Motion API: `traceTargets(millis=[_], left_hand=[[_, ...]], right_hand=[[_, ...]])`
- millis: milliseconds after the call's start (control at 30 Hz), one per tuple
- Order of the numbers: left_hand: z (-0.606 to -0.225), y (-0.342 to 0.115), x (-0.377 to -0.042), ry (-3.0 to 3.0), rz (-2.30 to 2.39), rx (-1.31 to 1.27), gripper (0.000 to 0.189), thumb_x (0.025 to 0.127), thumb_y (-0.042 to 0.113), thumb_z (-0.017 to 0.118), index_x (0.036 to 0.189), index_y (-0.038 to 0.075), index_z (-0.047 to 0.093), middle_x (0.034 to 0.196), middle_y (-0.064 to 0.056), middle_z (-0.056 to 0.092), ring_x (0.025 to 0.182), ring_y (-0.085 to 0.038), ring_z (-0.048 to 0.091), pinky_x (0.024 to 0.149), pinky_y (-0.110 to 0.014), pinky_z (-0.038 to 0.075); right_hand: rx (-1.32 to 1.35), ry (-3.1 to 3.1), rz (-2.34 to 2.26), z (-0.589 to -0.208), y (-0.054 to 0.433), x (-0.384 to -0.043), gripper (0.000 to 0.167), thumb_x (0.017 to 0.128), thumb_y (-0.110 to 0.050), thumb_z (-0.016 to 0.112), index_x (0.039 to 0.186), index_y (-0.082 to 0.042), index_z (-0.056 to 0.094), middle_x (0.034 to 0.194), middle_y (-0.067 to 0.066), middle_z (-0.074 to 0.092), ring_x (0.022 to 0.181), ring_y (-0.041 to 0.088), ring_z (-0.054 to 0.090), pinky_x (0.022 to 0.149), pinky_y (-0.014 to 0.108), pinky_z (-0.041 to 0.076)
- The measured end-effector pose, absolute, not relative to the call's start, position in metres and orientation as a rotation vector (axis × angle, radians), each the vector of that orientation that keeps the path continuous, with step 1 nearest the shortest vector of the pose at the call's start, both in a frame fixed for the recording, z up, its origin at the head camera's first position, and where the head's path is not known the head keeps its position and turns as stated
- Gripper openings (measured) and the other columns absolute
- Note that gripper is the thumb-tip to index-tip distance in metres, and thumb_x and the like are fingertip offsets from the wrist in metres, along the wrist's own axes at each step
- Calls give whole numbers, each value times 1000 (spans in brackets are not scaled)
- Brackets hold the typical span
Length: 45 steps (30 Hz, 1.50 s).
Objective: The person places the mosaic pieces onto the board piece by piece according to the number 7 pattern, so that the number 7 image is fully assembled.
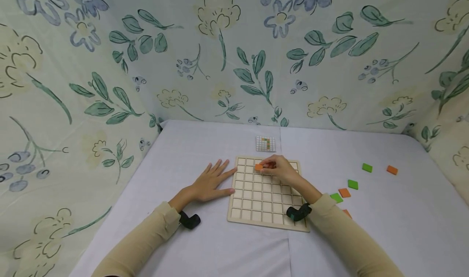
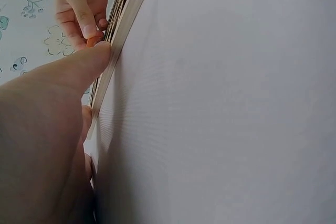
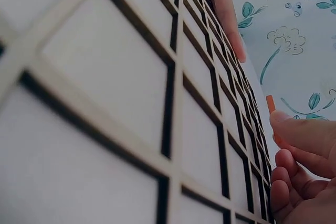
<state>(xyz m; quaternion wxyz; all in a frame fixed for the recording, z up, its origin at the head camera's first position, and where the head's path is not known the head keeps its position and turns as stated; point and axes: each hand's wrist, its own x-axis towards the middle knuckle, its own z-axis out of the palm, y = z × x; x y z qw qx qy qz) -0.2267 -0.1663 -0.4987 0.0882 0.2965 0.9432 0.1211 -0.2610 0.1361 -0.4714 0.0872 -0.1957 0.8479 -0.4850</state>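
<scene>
A wooden grid board (image 1: pixel 253 195) with square recesses lies flat on the white-covered table. Between thumb and fingers, my right hand (image 1: pixel 280 169) pinches an orange square tile (image 1: pixel 259 167) over the board's upper rows. The same tile (image 3: pixel 271 103) appears edge-on in the right wrist view. My left hand (image 1: pixel 212 183) is spread on the table at the board's left side, with thumb and fingertips touching its edge. In the left wrist view, the left thumb (image 2: pixel 97 59) rests against the board's rim (image 2: pixel 123 35).
Behind the board lies a small pattern card (image 1: pixel 265 143) showing a grid with orange and green squares. To the right, several loose tiles are scattered, among them a green tile (image 1: pixel 367 168) and an orange tile (image 1: pixel 392 170). Floral cloth (image 1: pixel 220 85) hangs around the table.
</scene>
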Motion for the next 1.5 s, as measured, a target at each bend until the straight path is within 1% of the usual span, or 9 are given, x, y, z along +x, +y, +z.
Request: traceTargets(millis=[333, 633, 800, 1033, 1200, 1300, 1367, 1500], left_hand=[[-497, -165, -225, 2814, 379, 898, 80, 95, 73, 36, 161, 32, 17, 167, -7, 2, 152, -32, -5, 118, -55, -2], [-495, -166, -222, 2830, 390, 921, 80, 96, 71, 39, 161, 30, 20, 167, -9, 4, 152, -34, -2, 118, -57, 0], [-493, -166, -221, 2827, 394, 916, 79, 96, 71, 39, 161, 29, 19, 167, -9, 4, 152, -33, -2, 118, -57, 0], [-494, -165, -222, 2819, 388, 915, 80, 96, 72, 38, 161, 30, 19, 167, -9, 4, 152, -33, -2, 118, -57, -1], [-494, -165, -223, 2808, 379, 901, 79, 96, 72, 37, 161, 32, 16, 167, -7, 1, 152, -31, -5, 119, -54, -2], [-493, -166, -223, 2800, 388, 898, 79, 95, 73, 36, 161, 34, 15, 167, -6, 0, 152, -30, -6, 119, -53, -4], [-493, -166, -223, 2799, 388, 902, 79, 95, 73, 36, 161, 33, 15, 167, -7, 0, 152, -30, -5, 119, -52, -4], [-494, -166, -222, 2803, 394, 912, 79, 96, 71, 37, 161, 32, 16, 167, -8, 2, 152, -31, -4, 119, -53, -3]], right_hand=[[-542, 2607, -1363, -475, 133, -261, 21, 88, -5, 76, 107, 4, 73, 89, 8, 61, 77, 18, 54, 66, 26, 47], [-539, 2648, -1340, -474, 131, -258, 22, 86, -4, 78, 106, 5, 73, 87, 11, 60, 74, 18, 52, 64, 27, 44], [-530, 2656, -1338, -474, 130, -259, 22, 85, -4, 79, 105, 4, 75, 84, 9, 60, 72, 18, 51, 63, 27, 44], [-463, 2637, -1351, -473, 130, -258, 21, 84, -3, 80, 105, 2, 76, 86, 7, 61, 76, 18, 53, 67, 30, 46], [-468, 2628, -1358, -471, 132, -258, 23, 84, -4, 80, 106, 3, 75, 86, 7, 62, 76, 18, 54, 67, 29, 47], [-497, 2614, -1396, -469, 134, -257, 26, 84, -4, 80, 107, 5, 74, 87, 8, 64, 78, 20, 57, 68, 28, 49], [-514, 2588, -1432, -467, 137, -256, 28, 84, -4, 80, 110, 7, 72, 88, 10, 65, 80, 22, 59, 69, 29, 50], [-530, 2552, -1497, -463, 143, -255, 31, 87, -3, 77, 114, 10, 69, 90, 13, 64, 82, 24, 60, 68, 27, 50]])
